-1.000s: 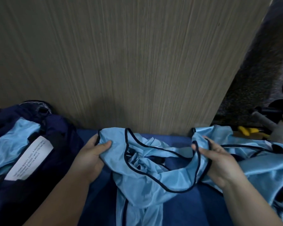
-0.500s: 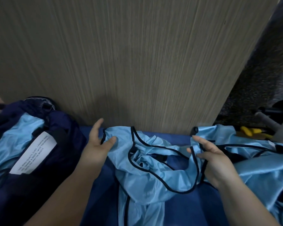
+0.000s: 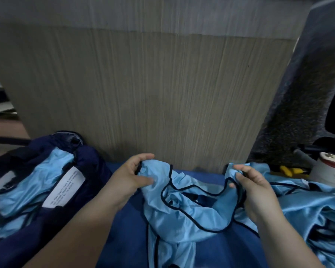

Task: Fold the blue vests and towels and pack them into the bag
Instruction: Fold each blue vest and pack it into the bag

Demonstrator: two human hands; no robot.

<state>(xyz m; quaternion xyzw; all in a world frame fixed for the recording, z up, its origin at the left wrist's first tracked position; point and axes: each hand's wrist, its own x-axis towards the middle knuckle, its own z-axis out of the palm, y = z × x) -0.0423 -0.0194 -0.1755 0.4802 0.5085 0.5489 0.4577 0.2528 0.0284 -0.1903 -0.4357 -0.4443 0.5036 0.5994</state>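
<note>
Pinching vest [image 3: 184, 213] shoulders: left hand [image 3: 130, 178], right hand [image 3: 253, 192], panel close behind.

Workshop; thread spool [image 3: 331, 172], pliers [image 3: 290, 170]

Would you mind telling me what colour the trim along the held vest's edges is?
The trim is dark navy, almost black, against the light blue vest; the head view shows it.
</note>
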